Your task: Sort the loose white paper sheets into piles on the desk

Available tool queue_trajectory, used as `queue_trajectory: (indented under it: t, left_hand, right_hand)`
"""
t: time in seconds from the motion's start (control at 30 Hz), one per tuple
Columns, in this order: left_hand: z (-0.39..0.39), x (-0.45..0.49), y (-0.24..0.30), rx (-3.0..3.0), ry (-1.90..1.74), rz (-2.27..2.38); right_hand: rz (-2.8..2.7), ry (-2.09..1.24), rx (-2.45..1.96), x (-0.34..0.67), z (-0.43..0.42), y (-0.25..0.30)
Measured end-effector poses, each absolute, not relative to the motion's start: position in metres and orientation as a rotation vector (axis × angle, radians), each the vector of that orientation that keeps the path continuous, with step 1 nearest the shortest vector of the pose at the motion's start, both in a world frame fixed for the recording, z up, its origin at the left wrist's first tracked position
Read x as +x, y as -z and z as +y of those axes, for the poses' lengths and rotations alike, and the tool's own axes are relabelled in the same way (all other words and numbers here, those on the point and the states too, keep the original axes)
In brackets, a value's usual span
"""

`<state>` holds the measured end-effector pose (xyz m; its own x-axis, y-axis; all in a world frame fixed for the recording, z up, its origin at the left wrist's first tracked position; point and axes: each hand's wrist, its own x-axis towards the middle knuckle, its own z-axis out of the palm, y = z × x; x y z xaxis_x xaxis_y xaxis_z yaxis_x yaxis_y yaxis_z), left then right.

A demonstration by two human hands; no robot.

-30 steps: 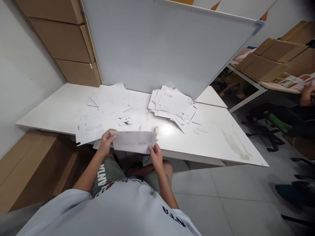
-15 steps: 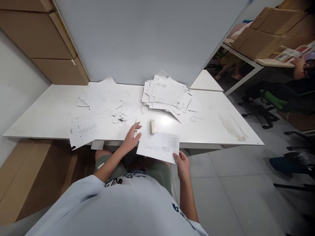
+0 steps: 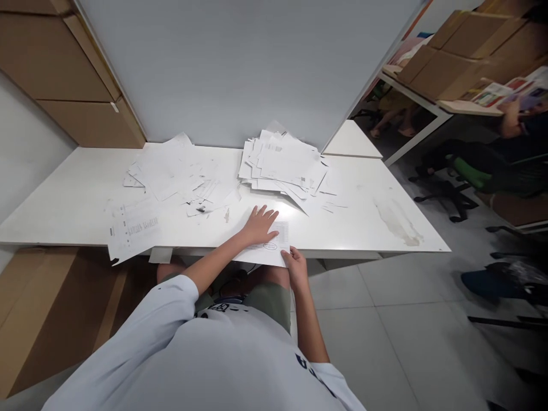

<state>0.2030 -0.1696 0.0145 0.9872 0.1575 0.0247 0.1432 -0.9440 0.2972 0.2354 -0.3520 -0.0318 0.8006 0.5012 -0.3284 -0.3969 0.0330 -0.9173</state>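
A printed sheet of paper (image 3: 280,231) with an oval stamp mark lies at the front edge of the white table, partly overhanging it. My left hand (image 3: 257,226) rests over its upper part, palm down with fingers spread. My right hand (image 3: 296,265) pinches the sheet's lower right corner between thumb and fingers. The small cream-coloured block-like object seen earlier at the sheet's top edge is hidden, apparently beneath my left hand.
A thick stack of papers (image 3: 285,162) lies behind my hands. Loose sheets (image 3: 165,168) and torn scraps (image 3: 201,208) spread to the left, with another printed sheet (image 3: 132,228) overhanging the front edge. Cardboard boxes (image 3: 85,123) stand far left. A seated person (image 3: 511,117) is at right.
My left hand has moved right and onto the sheet, covering the cream object. My right hand keeps hold of the corner. The view has shifted slightly to the right.
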Motion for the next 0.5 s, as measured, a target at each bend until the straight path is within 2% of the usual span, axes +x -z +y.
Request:
queue_trajectory:
  t: [0.27, 0.5]
  left_hand:
    - [-0.178, 0.191, -0.002, 2.934, -0.277, 0.151]
    - [-0.176, 0.196, -0.012, 2.793, -0.205, 0.21]
  right_hand:
    - [-0.119, -0.688, -1.336, 0.231, -0.346, 0.036]
    - [-0.22, -0.564, -1.559, 0.232, -0.36, 0.036]
